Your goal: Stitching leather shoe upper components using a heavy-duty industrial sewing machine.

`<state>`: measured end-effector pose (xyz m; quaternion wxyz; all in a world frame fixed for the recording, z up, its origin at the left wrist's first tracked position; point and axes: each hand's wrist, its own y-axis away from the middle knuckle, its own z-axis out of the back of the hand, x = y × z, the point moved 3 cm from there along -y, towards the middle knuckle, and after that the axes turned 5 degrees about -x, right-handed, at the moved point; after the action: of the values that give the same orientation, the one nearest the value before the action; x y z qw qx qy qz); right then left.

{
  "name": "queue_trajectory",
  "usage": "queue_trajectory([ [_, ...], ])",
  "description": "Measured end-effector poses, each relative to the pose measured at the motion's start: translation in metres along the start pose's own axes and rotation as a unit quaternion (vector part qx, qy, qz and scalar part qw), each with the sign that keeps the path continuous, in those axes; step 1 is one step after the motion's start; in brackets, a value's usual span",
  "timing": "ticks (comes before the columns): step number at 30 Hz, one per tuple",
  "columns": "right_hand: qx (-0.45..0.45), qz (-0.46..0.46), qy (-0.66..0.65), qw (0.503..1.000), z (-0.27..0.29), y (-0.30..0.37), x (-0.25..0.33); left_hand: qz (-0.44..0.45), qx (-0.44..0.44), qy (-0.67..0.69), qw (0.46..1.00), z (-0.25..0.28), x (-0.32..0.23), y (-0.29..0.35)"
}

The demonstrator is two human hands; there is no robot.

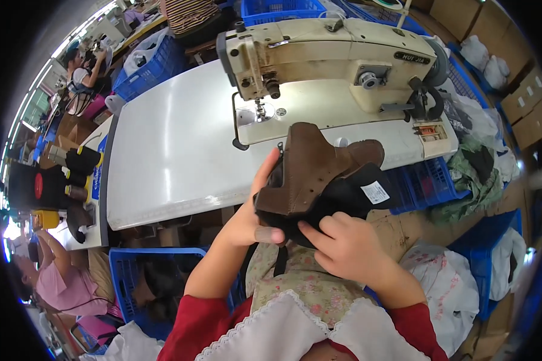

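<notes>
A brown leather boot upper (pixel 312 171) with black lining is held up over my lap, at the front edge of the sewing table. My left hand (pixel 246 221) grips its left side, thumb in front and fingers behind; a tan wrap covers the thumb. A zipper pull shows by the left fingertips. On the lower side, my right hand (pixel 350 248) has its fingers curled in, the index finger pressing on the black lining. A white label (pixel 375 192) sits on the lining to the right. Beyond the upper stands a cream sewing machine (pixel 325 57), its needle and presser foot (pixel 260 111) apart from the upper.
The white tabletop (pixel 162 144) stretches left of the machine. Thread cones (pixel 83 159) stand at the far left. A blue crate (pixel 156 251) with dark pieces is below left; plastic bags (pixel 445 277) lie at the right. Co-workers (pixel 81 274) sit to the left.
</notes>
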<state>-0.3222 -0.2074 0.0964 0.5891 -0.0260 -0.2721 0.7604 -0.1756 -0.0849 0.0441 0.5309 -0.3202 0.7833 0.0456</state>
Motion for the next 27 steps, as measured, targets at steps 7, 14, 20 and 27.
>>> queue_trajectory([
  [7, -0.062, 0.030, -0.028, 0.997, -0.005, -0.001, 0.005, 0.034, -0.238, 0.063, 0.969, 0.012, 0.012, -0.006],
  [14, -0.313, -0.340, -0.187, 0.867, 0.049, 0.057, -0.074, -0.005, -0.235, 0.231, 0.944, 0.049, 0.016, 0.009],
  [20, -0.138, -0.373, -0.592, 0.701, -0.016, 0.047, -0.118, 0.006, -0.148, 0.215, 0.965, 0.046, 0.012, 0.007],
  [27, 0.007, -0.420, -0.556, 0.717, -0.041, 0.050, -0.114, 0.055, -0.195, 0.139, 0.969, 0.041, 0.013, 0.004],
])
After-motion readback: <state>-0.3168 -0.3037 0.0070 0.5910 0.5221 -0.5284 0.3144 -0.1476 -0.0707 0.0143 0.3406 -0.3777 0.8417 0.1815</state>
